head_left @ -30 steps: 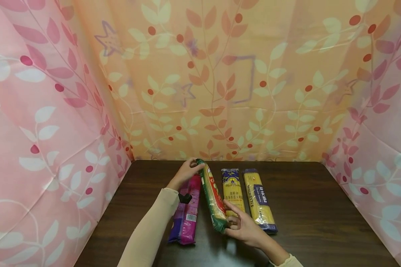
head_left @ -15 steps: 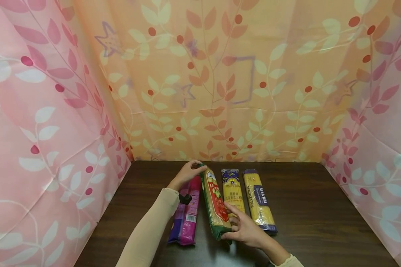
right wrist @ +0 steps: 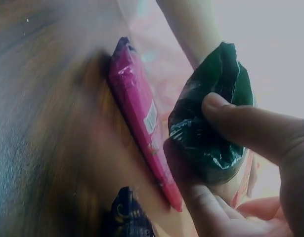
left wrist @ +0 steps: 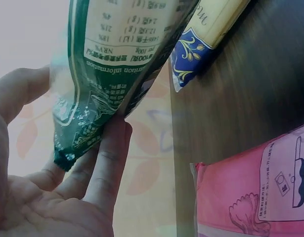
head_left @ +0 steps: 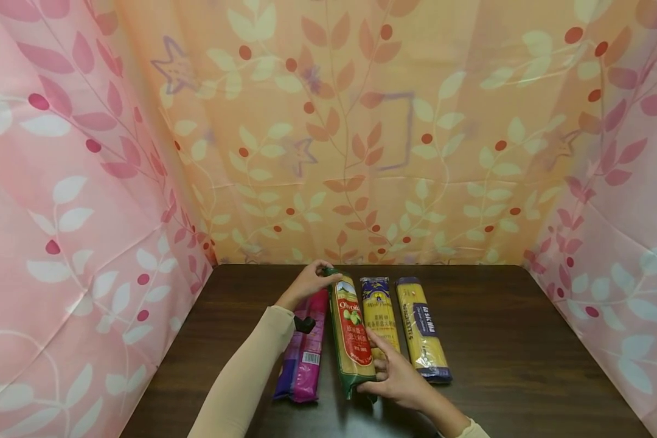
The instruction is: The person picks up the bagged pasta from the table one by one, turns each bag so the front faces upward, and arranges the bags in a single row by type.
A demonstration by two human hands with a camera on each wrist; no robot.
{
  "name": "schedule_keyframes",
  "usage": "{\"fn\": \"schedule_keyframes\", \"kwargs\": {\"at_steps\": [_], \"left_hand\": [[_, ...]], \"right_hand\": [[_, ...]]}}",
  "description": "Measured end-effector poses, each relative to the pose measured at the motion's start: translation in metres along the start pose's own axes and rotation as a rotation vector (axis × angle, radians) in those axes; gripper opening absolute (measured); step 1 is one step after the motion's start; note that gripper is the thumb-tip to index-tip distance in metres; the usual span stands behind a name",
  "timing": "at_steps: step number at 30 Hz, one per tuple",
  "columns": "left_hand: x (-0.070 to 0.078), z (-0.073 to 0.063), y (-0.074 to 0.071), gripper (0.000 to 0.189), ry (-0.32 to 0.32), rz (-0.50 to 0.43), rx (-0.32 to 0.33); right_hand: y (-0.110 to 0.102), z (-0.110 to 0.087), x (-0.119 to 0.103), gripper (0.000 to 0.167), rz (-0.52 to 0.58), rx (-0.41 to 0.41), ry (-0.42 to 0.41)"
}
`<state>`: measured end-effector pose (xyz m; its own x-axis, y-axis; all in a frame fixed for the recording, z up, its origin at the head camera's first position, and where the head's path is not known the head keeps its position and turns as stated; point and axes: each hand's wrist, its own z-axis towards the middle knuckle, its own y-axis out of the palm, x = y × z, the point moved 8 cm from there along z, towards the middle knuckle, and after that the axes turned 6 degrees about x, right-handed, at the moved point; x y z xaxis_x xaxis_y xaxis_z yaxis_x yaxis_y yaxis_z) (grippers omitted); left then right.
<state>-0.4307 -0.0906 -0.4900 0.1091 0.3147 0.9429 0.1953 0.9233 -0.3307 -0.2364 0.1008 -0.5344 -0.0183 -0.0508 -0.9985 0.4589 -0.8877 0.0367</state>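
Over the dark tabletop [head_left: 498, 340], the left hand [head_left: 306, 284] and right hand [head_left: 396, 374], partly curled, pinch the green pack's [head_left: 353, 331] opposite ends — best supported evenly, so neither sags.

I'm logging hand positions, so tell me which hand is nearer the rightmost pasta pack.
Right. The right hand is just left of the rightmost pasta pack, holding the near end of the green pack; the left hand is farther left, at the green pack's far end.

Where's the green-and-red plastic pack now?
In the head view, lower centre: left hand and right hand hold the pack, right of the pink plastic packet.
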Motion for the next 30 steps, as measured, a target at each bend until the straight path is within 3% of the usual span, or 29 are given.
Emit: {"fn": "schedule_keyframes", "kwargs": {"at_steps": [13,19,24,30], "left_hand": [[-0.003,0.004,0.006,0.038,0.017,0.106,-0.043],[-0.004,0.006,0.007,0.036,-0.002,0.086,-0.04],[-0.007,0.011,0.009,0.035,0.022,0.068,-0.041],[-0.022,0.018,0.009,0.039,0.017,0.1,-0.073]], "right_hand": [[0.007,0.003,0.0,0.125,-0.075,-0.025,0.017],[0.008,0.008,0.003,0.127,-0.226,0.03,-0.008],[0.012,0.013,0.002,0.124,-0.333,0.077,-0.03],[0.015,0.018,0.007,0.123,-0.424,0.125,-0.013]]}}
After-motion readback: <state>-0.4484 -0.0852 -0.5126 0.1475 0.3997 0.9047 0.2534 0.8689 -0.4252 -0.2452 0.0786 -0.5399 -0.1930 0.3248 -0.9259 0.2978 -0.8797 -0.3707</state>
